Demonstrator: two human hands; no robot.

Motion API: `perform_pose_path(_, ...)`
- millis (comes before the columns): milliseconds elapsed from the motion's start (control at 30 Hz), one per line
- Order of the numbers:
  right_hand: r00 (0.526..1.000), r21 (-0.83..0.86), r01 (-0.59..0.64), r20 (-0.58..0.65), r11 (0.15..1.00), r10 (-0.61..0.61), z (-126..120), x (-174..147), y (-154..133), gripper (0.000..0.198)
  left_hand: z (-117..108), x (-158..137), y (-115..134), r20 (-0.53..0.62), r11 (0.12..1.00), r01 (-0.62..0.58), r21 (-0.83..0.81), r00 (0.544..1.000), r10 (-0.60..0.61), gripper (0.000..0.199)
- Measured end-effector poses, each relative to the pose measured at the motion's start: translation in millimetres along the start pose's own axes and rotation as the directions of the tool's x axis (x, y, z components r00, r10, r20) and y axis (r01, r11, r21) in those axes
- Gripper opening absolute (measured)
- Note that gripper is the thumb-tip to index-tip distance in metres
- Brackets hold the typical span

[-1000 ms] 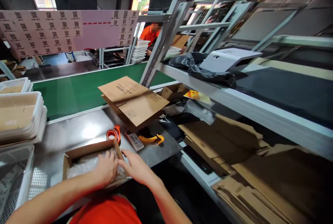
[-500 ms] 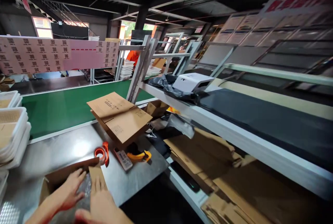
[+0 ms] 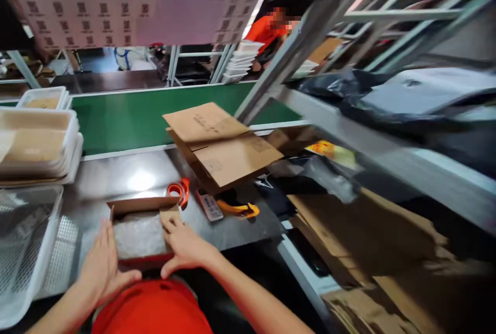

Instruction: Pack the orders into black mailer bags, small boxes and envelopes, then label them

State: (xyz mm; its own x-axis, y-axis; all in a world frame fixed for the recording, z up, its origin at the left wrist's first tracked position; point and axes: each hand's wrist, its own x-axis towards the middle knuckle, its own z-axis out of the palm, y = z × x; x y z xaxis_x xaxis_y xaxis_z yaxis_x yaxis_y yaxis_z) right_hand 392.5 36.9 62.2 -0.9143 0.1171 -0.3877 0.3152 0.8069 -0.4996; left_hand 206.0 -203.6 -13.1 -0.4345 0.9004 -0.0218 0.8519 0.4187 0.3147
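Note:
A small open cardboard box lies on the metal table in front of me, with a clear-wrapped item inside it. My left hand is open along the box's left side, fingers straight and thumb stretched towards the near edge. At the right side, my right hand holds the box, its fingers bent over the right flap and its thumb at the near corner. Beyond the box are a roll of red tape, a labelled flat piece and a yellow-handled tool.
Folded cardboard rests at the table's back right. White baskets are stacked on the left, near a mesh basket. Behind runs a green belt. Flattened cartons fill the right shelf. A person in orange is across the belt.
The view has tilted down and turned left. My left hand has come out of the box to its left outer side. My right hand stays at the right flap.

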Motion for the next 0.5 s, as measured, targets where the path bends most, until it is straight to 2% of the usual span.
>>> perform_pose_path(67,0.999,0.071,-0.011,0.046,0.997,0.007,4,-5,-2,0.131,-17,11,14,0.191,0.997,0.024,-0.067,0.982,-0.011,0.152)
perform_pose_path(133,0.992,0.141,-0.045,0.122,0.989,0.027,7,-11,-4,0.146,-32,21,25,0.381,0.987,0.092,-0.131,0.924,-0.035,0.147)
perform_pose_path(200,0.984,0.182,-0.075,0.175,0.98,0.043,6,-15,-7,0.141,-44,28,34,0.509,0.977,0.146,-0.154,0.859,-0.048,0.148)
perform_pose_path(233,0.982,0.195,-0.084,0.182,0.977,0.048,4,-16,-8,0.136,-49,31,38,0.528,0.978,0.153,-0.143,0.848,-0.056,0.148)
perform_pose_path(267,0.982,0.202,-0.09,0.181,0.975,0.053,2,-16,-8,0.133,-53,33,42,0.514,0.983,0.145,-0.116,0.855,-0.066,0.146)
perform_pose_path(367,0.986,0.189,-0.101,0.148,0.977,0.073,4,-16,-4,0.129,-52,38,49,0.378,0.999,0.051,-0.014,0.925,-0.042,0.127)
perform_pose_path(433,0.997,0.134,-0.063,0.056,0.989,0.056,18,-9,8,0.119,-41,43,46,0.317,0.999,-0.036,0.038,0.948,0.022,0.103)
perform_pose_path(500,0.992,0.024,0.009,-0.129,1.0,-0.006,37,6,27,0.091,-25,55,37,0.238,0.988,-0.078,0.135,0.97,0.045,0.062)
